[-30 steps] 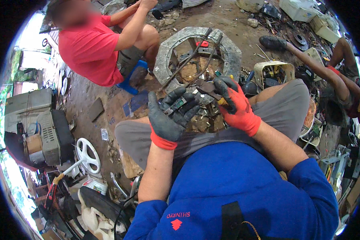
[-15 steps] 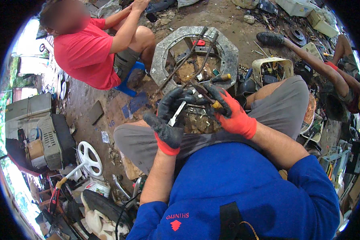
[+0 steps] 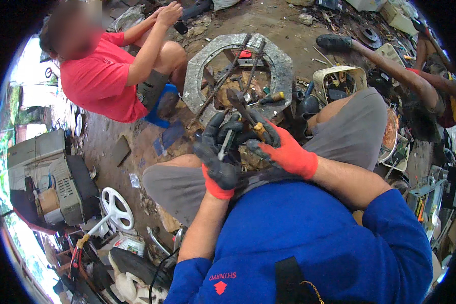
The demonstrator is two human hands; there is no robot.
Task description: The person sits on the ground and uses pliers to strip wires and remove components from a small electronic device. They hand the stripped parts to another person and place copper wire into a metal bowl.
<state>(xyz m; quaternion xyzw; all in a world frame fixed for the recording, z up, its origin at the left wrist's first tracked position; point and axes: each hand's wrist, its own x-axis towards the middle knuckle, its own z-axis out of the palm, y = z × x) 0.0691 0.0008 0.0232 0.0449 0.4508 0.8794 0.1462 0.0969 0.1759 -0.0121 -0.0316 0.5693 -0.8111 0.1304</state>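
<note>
Strip in my left, blade in my right

My left hand (image 3: 217,159) is curled round a small pale strip (image 3: 225,144), the fingers bent over its upper end, the lower end showing bare by my palm. How hard they press I cannot tell. My right hand (image 3: 285,150) is closed on the brownish handle of a dark blade (image 3: 240,106), thumb and fingers wrapped near its base.

The strip lies left of my right hand and just beside the blade, on the side nearer my body. It runs from upper right to lower left; the blade slants the other way, its tip up and left. Whether blade and left fingertips touch, I cannot tell.

Beyond my hands stands an eight-sided ring (image 3: 282,60), with two rusty rods (image 3: 257,57) across it and a yellow-ended tool (image 3: 277,96) on its near right side. Right of that sits a cream bin (image 3: 358,72); left, a person (image 3: 99,78) in red on a blue stool (image 3: 159,120).
</note>
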